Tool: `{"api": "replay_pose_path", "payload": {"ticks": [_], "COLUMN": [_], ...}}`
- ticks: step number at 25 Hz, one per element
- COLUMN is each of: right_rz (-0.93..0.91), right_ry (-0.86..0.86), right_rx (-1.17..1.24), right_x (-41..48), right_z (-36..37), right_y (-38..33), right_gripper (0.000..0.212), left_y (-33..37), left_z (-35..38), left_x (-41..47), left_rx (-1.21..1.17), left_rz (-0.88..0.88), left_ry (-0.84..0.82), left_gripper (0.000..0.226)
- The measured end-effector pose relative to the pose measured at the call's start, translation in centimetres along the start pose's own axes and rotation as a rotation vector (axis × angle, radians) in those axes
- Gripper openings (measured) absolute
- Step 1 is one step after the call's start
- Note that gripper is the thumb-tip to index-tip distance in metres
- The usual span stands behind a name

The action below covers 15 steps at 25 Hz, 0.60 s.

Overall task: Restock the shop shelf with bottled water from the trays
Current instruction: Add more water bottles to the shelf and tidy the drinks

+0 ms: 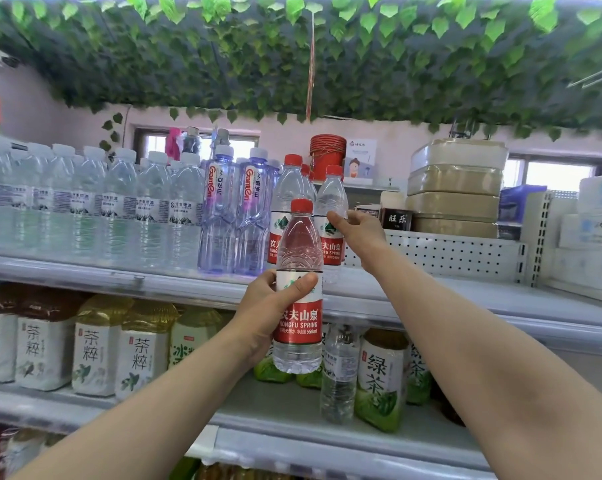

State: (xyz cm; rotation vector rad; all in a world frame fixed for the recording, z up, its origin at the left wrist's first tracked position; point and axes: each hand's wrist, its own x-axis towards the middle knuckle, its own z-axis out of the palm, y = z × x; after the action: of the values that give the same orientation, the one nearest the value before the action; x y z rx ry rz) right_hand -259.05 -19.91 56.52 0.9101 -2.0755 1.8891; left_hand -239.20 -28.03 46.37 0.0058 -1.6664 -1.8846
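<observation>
1. A held Nongfu Spring bottle [299, 323] is gripped at its label by the left hand [270, 313], with the thumb across the front and the fingers curled behind. It is carried upright, red cap up, with its long axis vertical.
2. This bottle is in front of and slightly below the edge of the top shelf [483, 292]. The coming move is therefore judged to be up and forward, away from the person.
3. A shelved Nongfu Spring bottle [330, 195] stands upright on the top shelf and is grasped by the right hand [358, 233]. The thumb is laid on its front and the fingers are curled at its right side.
4. The left hand is nearer the person, while the right hand is stretched further in. A rear Nongfu Spring bottle [290, 181] stands just beside the shelved one, to its left.
5. Bare shelf is seen to the right of these bottles, in front of a perforated back panel [465, 254]. This is judged the likeliest place for the held bottle.
6. Blue-tinted Ganten bottles [219, 209] are lined up to the left, then white-capped water bottles [119, 202].
7. Tea bottles [36, 348] are stocked on the shelf below.
8. Artificial leaves [292, 64] are hung overhead. No trays are in view.
</observation>
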Motion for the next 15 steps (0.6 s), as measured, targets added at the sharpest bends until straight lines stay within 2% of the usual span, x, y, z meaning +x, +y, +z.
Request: {"api": "replay_pose_path", "payload": {"ticks": [3, 4, 6, 9, 11, 15], "right_rz": [-0.133, -0.143, -0.091, -0.071, -0.056, -0.040], "right_ry": [0.095, 0.059, -0.163, -0.476, -0.541, -0.521], "right_rx": [-0.062, 0.007, 0.140, 0.046, 0.026, 0.023], "right_x": [-1.9, -2.9, -5.0, -8.0, -8.9, -9.3], "right_z": [-1.1, -1.7, -2.8, -4.2, -4.8, -5.1], "right_y": [-1.8, -2.7, -4.7, -6.6, -6.9, -7.1], "right_gripper": [0.057, 0.052, 0.045, 0.051, 0.056, 0.064], "left_y": [0.4, 0.6, 1.1, 2.0, 2.5, 3.2], "left_z": [0.3, 0.5, 1.0, 2.2, 2.9, 3.8], "left_x": [-0.4, -0.4, -0.3, 0.0, 0.3, 0.4], "left_rx": [0.012, 0.017, 0.003, -0.018, -0.020, 0.043], "left_rz": [-0.017, -0.022, -0.028, -0.020, -0.010, 0.024], "left_ry": [-0.011, -0.023, -0.040, -0.054, -0.059, -0.058], "left_gripper": [0.066, 0.064, 0.061, 0.059, 0.058, 0.058]}}
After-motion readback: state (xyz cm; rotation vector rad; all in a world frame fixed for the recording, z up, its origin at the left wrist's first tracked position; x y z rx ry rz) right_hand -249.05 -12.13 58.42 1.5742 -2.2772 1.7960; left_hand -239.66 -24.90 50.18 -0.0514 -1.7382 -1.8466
